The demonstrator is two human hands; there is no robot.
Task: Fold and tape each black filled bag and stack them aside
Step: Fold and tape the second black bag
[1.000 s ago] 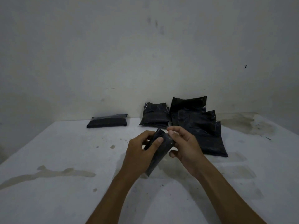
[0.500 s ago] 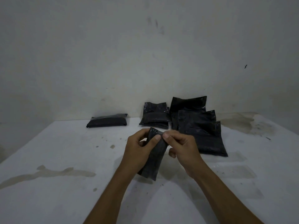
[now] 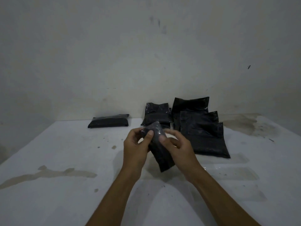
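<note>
Both hands hold one folded black bag (image 3: 160,153) upright above the white table (image 3: 65,160). My left hand (image 3: 136,149) grips its left side, thumb pressed on the upper front. My right hand (image 3: 178,149) pinches the top right edge with thumb and fingers. One folded, taped bag (image 3: 108,123) lies apart at the back left by the wall. A small pile of black bags (image 3: 156,115) leans at the back centre, and several larger flat bags (image 3: 202,129) overlap to its right. No tape roll is visible.
The white table meets a bare grey wall (image 3: 146,54) at the back. Brown stains mark the table at the front left (image 3: 48,173) and the back right (image 3: 241,126). Small dark specks dot the surface.
The held bag has swung round: its lower end pointed down-left before and now points down-right. Both hands shifted slightly with it, the right fingers moving along the top edge.
</note>
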